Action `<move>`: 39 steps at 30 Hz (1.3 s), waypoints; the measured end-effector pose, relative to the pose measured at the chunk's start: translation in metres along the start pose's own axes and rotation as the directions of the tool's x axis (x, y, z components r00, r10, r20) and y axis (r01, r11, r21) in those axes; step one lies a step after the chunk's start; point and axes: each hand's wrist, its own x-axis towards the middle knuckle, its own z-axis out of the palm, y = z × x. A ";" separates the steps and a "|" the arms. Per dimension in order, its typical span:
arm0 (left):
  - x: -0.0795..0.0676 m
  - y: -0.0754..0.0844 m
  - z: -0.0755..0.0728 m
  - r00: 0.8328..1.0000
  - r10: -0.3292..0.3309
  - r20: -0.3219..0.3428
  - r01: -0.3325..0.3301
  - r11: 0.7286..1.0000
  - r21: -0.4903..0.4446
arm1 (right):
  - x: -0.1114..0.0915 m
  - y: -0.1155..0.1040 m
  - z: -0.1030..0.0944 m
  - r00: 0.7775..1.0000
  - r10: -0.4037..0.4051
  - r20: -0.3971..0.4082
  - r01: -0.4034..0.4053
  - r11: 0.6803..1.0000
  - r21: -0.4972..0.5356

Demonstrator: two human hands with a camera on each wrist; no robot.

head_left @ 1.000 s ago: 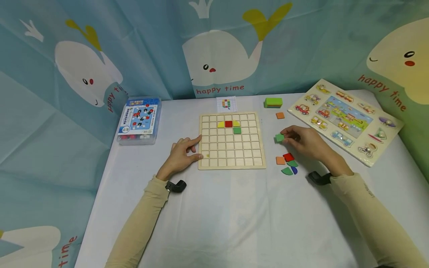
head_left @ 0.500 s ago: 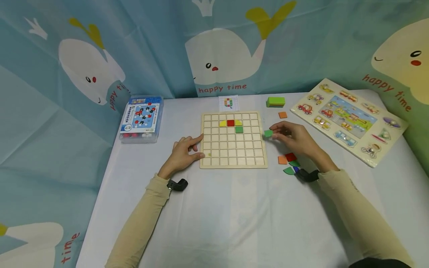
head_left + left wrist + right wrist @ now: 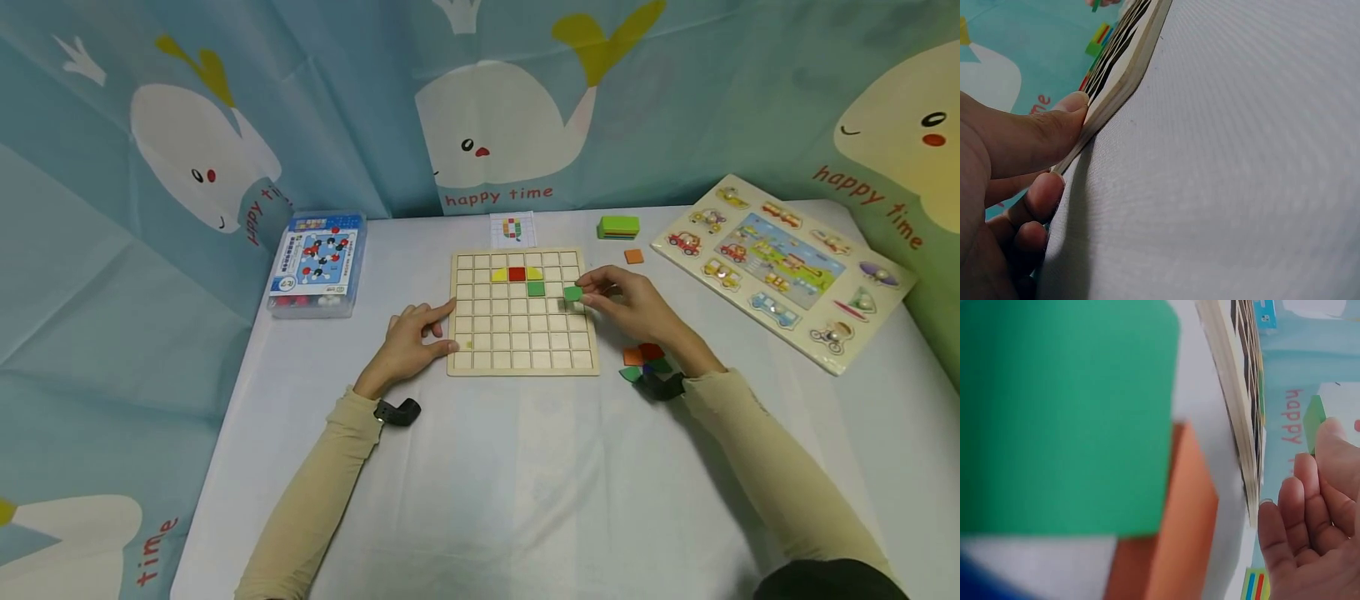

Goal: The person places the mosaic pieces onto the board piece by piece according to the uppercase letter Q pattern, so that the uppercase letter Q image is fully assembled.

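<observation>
A square wooden grid board (image 3: 525,342) lies on the white table. My left hand (image 3: 408,343) holds its left edge, and in the left wrist view the thumb (image 3: 1041,134) lies over the rim. Between thumb and fingertips, my right hand (image 3: 630,302) pinches a green square tile (image 3: 573,293) above the board's right-hand columns. That tile also appears edge-on in the right wrist view as a thin green tile (image 3: 1314,422). A red tile (image 3: 517,274) sits in the grid between two yellow quarter-round pieces. One green tile (image 3: 536,288) lies a row nearer, below the right yellow one.
Under the right wrist lie several loose pieces, among them an orange tile (image 3: 633,357). A pattern card (image 3: 513,242) is behind the board. Further right stand a stack of tiles (image 3: 618,227) and a single orange tile (image 3: 633,257). A vehicle puzzle (image 3: 780,258) and a plastic box (image 3: 315,265) flank these.
My right hand has carried the green tile leftward from beside the board to over its right columns. The left hand stays at the board's edge.
</observation>
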 end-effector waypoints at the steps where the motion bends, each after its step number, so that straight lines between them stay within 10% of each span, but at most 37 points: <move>1: 0.000 0.000 0.000 1.000 -0.004 0.002 0.004 1.000 -0.001 | 0.001 0.000 0.001 1.000 0.003 0.009 -0.003 1.000 -0.004; 39: 0.000 0.002 0.000 1.000 -0.004 -0.003 0.004 1.000 -0.029 | 0.032 -0.022 0.028 0.980 0.006 0.200 0.007 0.998 -0.065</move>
